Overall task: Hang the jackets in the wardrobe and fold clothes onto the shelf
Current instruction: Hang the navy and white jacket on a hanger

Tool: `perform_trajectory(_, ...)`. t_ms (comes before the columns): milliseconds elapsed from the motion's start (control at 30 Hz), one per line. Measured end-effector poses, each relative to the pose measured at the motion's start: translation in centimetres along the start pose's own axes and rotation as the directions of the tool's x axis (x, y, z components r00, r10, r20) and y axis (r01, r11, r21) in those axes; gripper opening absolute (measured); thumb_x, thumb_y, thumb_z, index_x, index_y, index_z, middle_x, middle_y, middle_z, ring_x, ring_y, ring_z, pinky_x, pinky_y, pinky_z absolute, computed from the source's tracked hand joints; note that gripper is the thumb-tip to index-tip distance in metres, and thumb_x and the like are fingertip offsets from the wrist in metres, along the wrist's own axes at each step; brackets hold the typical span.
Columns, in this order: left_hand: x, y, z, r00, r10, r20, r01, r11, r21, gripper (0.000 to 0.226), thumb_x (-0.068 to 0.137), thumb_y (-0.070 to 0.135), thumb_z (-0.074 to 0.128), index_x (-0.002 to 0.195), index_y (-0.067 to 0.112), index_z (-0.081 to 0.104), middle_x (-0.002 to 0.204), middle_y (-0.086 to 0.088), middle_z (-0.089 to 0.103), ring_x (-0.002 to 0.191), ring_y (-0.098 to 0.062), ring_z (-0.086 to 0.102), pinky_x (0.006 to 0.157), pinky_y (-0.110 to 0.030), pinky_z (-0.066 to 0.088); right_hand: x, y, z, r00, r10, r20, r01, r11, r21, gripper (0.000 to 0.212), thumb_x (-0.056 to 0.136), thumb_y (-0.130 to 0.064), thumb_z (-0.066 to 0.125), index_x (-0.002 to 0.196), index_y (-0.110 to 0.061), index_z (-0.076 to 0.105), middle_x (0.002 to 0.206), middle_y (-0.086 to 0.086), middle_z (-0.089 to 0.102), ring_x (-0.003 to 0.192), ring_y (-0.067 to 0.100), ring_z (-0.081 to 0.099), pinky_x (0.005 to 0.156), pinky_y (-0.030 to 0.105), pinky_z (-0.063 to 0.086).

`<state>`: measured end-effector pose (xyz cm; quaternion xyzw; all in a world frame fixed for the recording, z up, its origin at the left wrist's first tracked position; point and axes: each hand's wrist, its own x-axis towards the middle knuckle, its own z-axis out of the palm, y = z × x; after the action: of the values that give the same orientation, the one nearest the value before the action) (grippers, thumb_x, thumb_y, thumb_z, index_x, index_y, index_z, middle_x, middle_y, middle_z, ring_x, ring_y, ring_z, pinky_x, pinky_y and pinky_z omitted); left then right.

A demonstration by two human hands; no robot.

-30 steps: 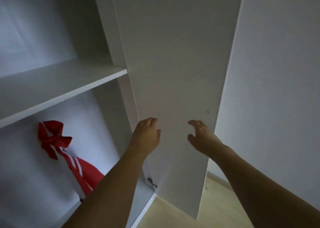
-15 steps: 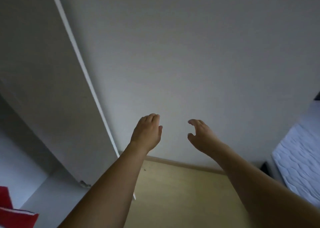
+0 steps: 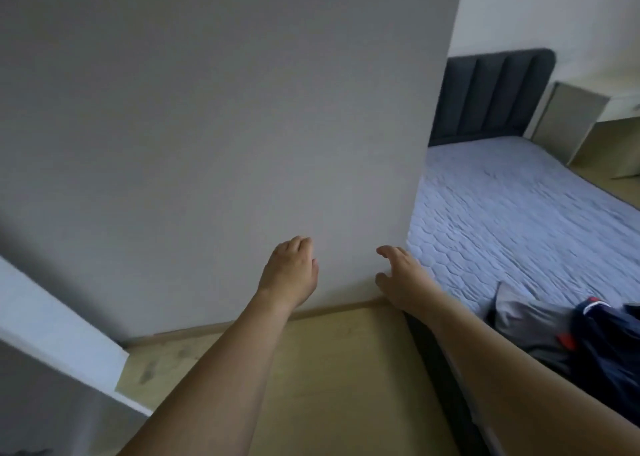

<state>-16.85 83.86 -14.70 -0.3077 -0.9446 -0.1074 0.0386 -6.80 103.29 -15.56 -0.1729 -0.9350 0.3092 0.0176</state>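
A bed (image 3: 512, 213) with a pale blue quilted cover and a dark padded headboard (image 3: 491, 95) carries a grey garment (image 3: 526, 324) and, touching it, a dark navy one (image 3: 606, 351), possibly a jacket, at its near edge. Light wooden floor (image 3: 339, 379) lies beside it.

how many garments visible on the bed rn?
2. A grey garment at the bed's near edge, and a navy jacket just right of it, overlapping it. The frame edge cuts the jacket off; more may lie beyond.

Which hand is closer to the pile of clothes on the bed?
The right hand: the pile of clothes lies on its side, lower right. The left hand is further left, before the wall.
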Motion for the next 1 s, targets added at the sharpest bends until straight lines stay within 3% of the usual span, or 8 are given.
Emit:
perform_trajectory(267,5.0,19.8,5.9,0.997,0.068,0.033,-0.067,0.997,-0.037,0.046,0.101,0.029,0.042,0.141,0.006,0.042,0.144,-0.012,0.047,0.131,-0.027,0.043,0.11,-0.035,0.032,-2.3,19.4,-12.2,0.994,0.107,-0.002,-0.108,0.994,-0.015,0.054,0.093,-0.021,0.052,0.144,-0.018,0.037,0.148,0.005,0.04,0.133,0.023,0.04,0.105,0.035,0.035)
perform_trajectory(667,14.3,42.1,14.2,0.988,0.09,0.123,-0.069,0.984,-0.166,0.039,0.098,0.023,0.048,0.131,0.001,0.052,0.135,-0.018,0.052,0.124,-0.033,0.049,0.105,-0.036,0.035,-3.0,39.6,-24.8,0.971,0.236,-0.037,-0.235,0.971,0.042,0.054,0.093,-0.016,0.052,0.145,-0.014,0.038,0.148,0.007,0.039,0.135,0.022,0.039,0.107,0.029,0.03)
perform_trajectory(867,18.3,56.2,19.9,0.966,0.152,0.207,-0.103,0.968,-0.23,0.044,0.099,0.025,0.048,0.136,0.002,0.047,0.138,-0.017,0.05,0.127,-0.032,0.047,0.108,-0.037,0.035,-4.3,54.2,-31.9,0.935,0.351,-0.045,-0.347,0.934,0.085,0.053,0.092,-0.014,0.05,0.144,-0.012,0.039,0.147,0.007,0.04,0.134,0.021,0.039,0.106,0.028,0.03)
perform_trajectory(1000,20.9,65.2,22.5,0.973,0.108,0.203,-0.052,0.963,-0.265,0.045,0.099,0.026,0.048,0.139,0.005,0.046,0.142,-0.014,0.048,0.129,-0.029,0.045,0.106,-0.035,0.034,-4.8,64.3,-37.1,0.921,0.39,-0.003,-0.387,0.916,0.103,0.054,0.09,-0.013,0.05,0.143,-0.01,0.04,0.146,0.009,0.042,0.135,0.02,0.038,0.105,0.025,0.028)
